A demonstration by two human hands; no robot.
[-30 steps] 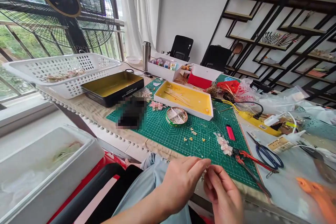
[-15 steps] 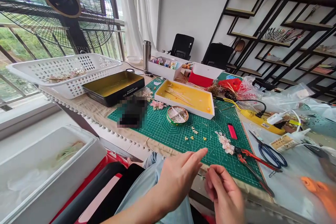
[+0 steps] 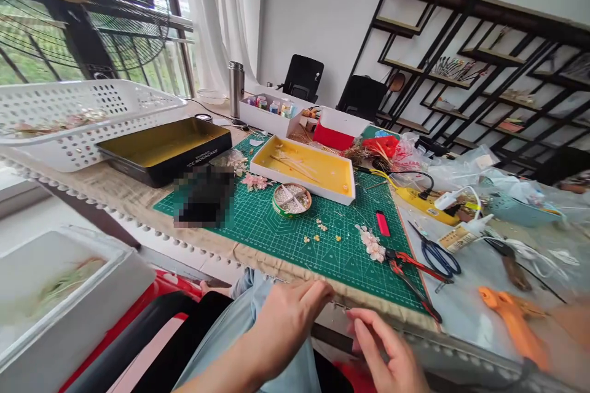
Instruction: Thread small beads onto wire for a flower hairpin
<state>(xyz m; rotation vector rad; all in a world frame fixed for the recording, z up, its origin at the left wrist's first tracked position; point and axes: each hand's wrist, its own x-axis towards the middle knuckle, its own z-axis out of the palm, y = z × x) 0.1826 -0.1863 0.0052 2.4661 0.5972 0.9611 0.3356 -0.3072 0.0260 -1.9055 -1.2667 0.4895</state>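
My left hand (image 3: 288,322) hovers at the near edge of the green cutting mat (image 3: 276,221), fingers pressed together, tips by a thin wire-like piece I cannot make out. My right hand (image 3: 389,353) is lower and to the right, below the table edge, fingers loosely stretched out and apart. Nearest on the mat are a pale fabric flower (image 3: 372,244), red-handled pliers (image 3: 410,270) and small yellow beads (image 3: 318,230).
On the mat: a yellow-lined white tray (image 3: 343,181), a round bead tin (image 3: 291,199), a red lighter (image 3: 382,223). Blue scissors (image 3: 436,252) and an orange tool (image 3: 511,319) lie right. A black tin (image 3: 161,148) and white basket (image 3: 87,110) sit left, a white box (image 3: 64,313) beside my knee.
The view has swung right and down. My hands have moved apart and lower; the left has curled at the mat's edge, the right has dropped with its fingers opened.
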